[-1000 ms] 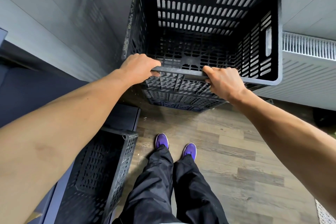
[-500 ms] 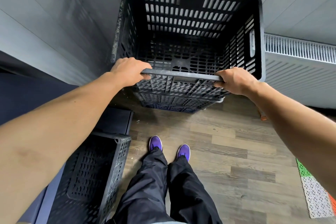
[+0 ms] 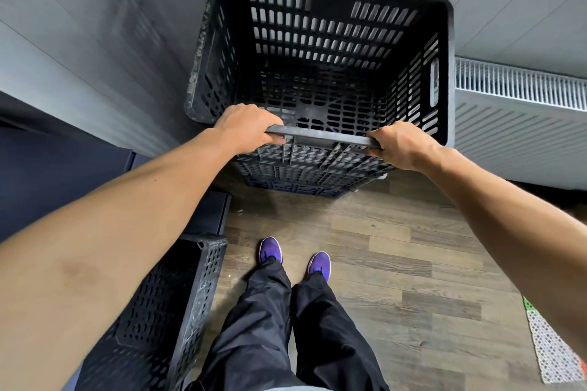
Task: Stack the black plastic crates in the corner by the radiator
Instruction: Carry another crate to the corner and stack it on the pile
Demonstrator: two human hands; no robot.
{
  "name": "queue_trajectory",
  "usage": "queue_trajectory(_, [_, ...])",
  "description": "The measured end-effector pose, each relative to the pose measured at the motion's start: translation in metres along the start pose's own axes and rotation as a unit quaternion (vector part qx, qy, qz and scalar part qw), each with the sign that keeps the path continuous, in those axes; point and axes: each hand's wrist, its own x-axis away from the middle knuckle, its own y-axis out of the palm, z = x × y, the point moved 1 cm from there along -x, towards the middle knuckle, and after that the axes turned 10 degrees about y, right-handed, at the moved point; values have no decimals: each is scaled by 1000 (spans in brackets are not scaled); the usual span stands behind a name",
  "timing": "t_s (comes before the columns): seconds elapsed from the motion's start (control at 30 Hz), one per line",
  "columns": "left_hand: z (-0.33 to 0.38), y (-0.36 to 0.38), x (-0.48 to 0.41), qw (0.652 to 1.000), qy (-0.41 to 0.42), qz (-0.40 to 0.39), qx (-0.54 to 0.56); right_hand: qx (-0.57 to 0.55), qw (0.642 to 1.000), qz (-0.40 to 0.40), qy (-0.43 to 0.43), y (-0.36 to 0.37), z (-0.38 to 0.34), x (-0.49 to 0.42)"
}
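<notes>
A tall black slotted crate [image 3: 317, 51] stands in the room corner, on top of other crates [image 3: 305, 181] whose lower edges show beneath it. My left hand [image 3: 247, 128] grips the left end of its near rim. My right hand [image 3: 400, 146] grips the right end of the same rim. The crate is empty inside. Another black crate [image 3: 171, 308] lies at the lower left beside my left forearm, partly hidden by it.
A white radiator [image 3: 521, 111] runs along the wall right of the stack. Grey panelled walls meet behind the crate. A dark blue unit [image 3: 57, 174] stands at left. My legs and purple shoes [image 3: 295, 257] are on wood flooring. A patterned mat [image 3: 552, 349] lies at right.
The held crate has shifted left and settled lower into the corner. My right hand has slid rightward along the rim. More of the radiator and the mat have come into view.
</notes>
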Motion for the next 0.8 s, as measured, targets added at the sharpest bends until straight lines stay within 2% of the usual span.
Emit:
queue_trajectory(0.17, [3, 3, -1, 1000, 1, 23, -13, 5, 999, 29, -17, 2, 5, -1])
queue_trajectory(0.5, [3, 5, 2, 999, -5, 43, 15, 4, 999, 30, -11, 11, 13, -7])
queue_trajectory(0.8, [1, 6, -2, 999, -30, -29, 0, 8, 999, 33, 24, 13, 1, -8])
